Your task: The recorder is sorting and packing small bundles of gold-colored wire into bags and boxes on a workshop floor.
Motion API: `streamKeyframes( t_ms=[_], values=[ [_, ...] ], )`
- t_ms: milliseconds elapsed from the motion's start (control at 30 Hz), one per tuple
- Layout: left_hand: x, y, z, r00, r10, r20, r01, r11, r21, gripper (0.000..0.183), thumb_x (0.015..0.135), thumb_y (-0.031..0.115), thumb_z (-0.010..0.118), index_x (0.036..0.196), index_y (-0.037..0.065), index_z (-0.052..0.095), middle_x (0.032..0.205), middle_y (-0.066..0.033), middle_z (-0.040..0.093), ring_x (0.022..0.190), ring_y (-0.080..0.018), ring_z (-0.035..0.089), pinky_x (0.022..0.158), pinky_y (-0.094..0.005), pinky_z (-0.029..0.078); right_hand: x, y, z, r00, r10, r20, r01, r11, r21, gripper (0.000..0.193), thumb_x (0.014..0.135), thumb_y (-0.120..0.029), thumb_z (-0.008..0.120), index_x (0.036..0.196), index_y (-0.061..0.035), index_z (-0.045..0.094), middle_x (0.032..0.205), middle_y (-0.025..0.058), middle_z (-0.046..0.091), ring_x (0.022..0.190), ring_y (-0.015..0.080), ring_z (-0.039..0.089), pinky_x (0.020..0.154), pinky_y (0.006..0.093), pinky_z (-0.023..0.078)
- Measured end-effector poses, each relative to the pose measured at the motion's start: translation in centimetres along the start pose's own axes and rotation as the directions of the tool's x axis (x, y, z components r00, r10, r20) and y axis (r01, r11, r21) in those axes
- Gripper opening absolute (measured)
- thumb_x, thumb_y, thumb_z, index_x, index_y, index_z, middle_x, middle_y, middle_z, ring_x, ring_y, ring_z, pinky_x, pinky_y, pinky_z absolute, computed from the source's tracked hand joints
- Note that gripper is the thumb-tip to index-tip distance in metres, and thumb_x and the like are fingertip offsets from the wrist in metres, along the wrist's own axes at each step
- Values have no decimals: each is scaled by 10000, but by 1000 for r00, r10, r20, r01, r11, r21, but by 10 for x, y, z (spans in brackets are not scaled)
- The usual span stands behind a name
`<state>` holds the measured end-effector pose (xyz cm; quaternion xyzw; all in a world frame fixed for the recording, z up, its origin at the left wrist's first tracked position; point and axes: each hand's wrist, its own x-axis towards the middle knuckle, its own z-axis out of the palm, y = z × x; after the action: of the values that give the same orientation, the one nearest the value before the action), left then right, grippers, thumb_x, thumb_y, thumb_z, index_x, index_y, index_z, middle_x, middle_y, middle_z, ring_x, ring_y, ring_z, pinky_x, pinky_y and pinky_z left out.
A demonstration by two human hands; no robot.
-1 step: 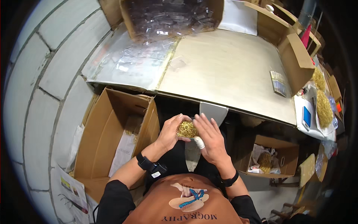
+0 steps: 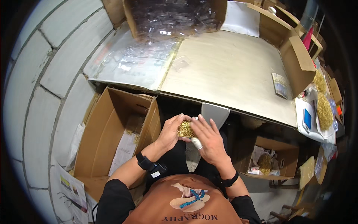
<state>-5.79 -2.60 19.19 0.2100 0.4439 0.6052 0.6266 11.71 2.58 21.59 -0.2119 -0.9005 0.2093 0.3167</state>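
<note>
Large open carton (image 2: 93, 138) below table's front edge, left end, papers (image 2: 122, 155) inside; small carton (image 2: 289, 158) lower, toward right end, gold heap (image 2: 265, 163) in it. Another carton (image 2: 128, 18) at table's back edge, left half, full of clear plastic pieces (image 2: 175, 20). Cardboard panel (image 2: 296, 56) stands along right edge, small flat bundle (image 2: 279, 85) just beside it. Blue device (image 2: 307, 118) beyond front right corner, gold pile (image 2: 324, 111) near it. Right hand partly blocks view of gold bits.

Table (image 2: 231, 63) pale, clear sheet (image 2: 126, 63) over left part; block wall (image 2: 30, 97) to the left.

Gold bits (image 2: 185, 130) held in front of front edge, over the lap. Left hand (image 2: 171, 128) grips them, fingers and thumb curled around the sides. Right hand (image 2: 210, 136) slants over their right side, fingers extended, nearly together; can't tell if pressing. White wrap (image 2: 196, 143) on right thumb.
</note>
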Motion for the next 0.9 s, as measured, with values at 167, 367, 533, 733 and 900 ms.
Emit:
streamKeyframes(
  t_ms=[167, 367, 533, 733, 900],
  values=[
    [-12, 23, -25, 999, 40, -25, -40, 999, -18, 341, 988, 324, 390, 1037, 33, 561, 942, -78, 620, 771, -145, 657, 540, -270, 584, 20, -16, 14, 996, -33, 84, 38, 998, -55, 501, 787, -89, 615, 1269, -34, 488, 1335, 146, 476, 1273, 293, 425, 1051, 463, 314],
    [-24, 56, -80, 992, 119, -44, -123, 986, -111, 369, 984, 307, 403, 1061, -16, 563, 960, -107, 631, 787, -172, 673, 546, -296, 605, 29, -16, 20, 999, 44, -10, -43, 994, 99, 392, 780, -18, 601, 1170, -12, 558, 1217, 156, 568, 1131, 332, 548, 941, 398, 451],
    [-39, 66, -137, 977, 150, -150, -165, 982, -93, 284, 932, 265, 534, 1038, 6, 580, 917, -85, 642, 764, -164, 674, 508, -289, 596, 26, -26, 37, 982, 93, 166, -107, 992, 72, 348, 797, 35, 572, 1143, -4, 567, 1187, 170, 583, 1066, 343, 583, 893, 370, 472],
    [-62, 60, -188, 898, 137, -417, -174, 983, -52, 156, 887, 167, 583, 989, 50, 600, 881, -40, 641, 702, -128, 657, 433, -245, 545, 21, -23, 53, 934, 151, 325, -167, 986, 21, 324, 745, 68, 576, 1062, 1, 593, 1152, 166, 595, 1024, 351, 593, 859, 369, 487],
    [-68, 49, -217, 855, 124, -503, -169, 984, -46, 145, 882, 154, 577, 981, 50, 600, 859, -45, 636, 674, -120, 651, 419, -237, 529, 30, -21, 70, 905, 76, 418, -104, 994, 45, 344, 722, 72, 591, 1061, 10, 590, 1105, 176, 606, 977, 354, 608, 825, 381, 500]
  ],
)
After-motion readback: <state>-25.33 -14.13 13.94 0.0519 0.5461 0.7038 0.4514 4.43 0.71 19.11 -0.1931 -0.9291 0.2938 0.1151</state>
